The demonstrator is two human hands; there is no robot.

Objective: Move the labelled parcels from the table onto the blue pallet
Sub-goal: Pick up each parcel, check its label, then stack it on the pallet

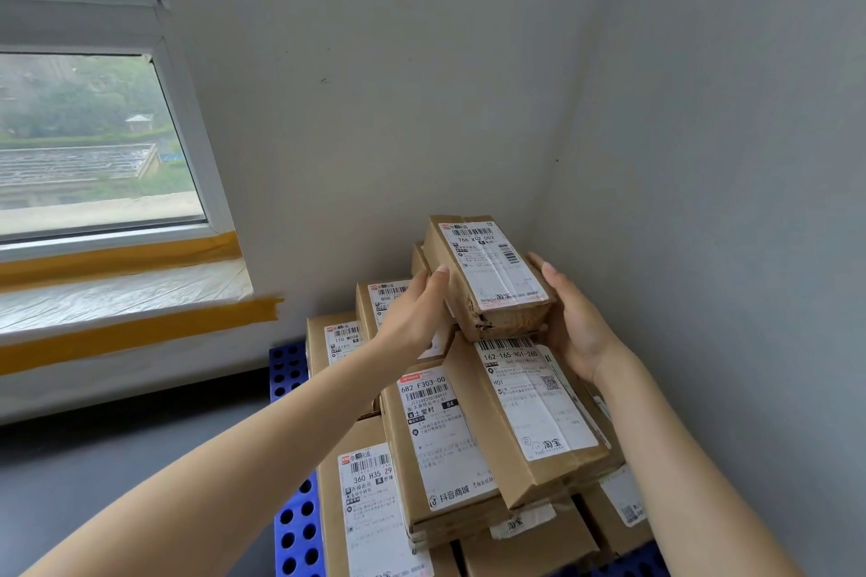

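A small brown cardboard parcel (487, 274) with a white shipping label sits on top of the stack in the room's corner. My left hand (414, 316) grips its left side and my right hand (574, 319) cups its right end. Below it lie several labelled parcels, among them a long one (529, 408) and a flatter one (440, 440). The stack rests on the blue pallet (295, 525), whose perforated edge shows at the left.
Grey walls close in behind and to the right of the stack. A window (89, 141) with a sill (122, 290) covered in plastic film and orange tape is on the left. Dark floor (117, 450) lies left of the pallet.
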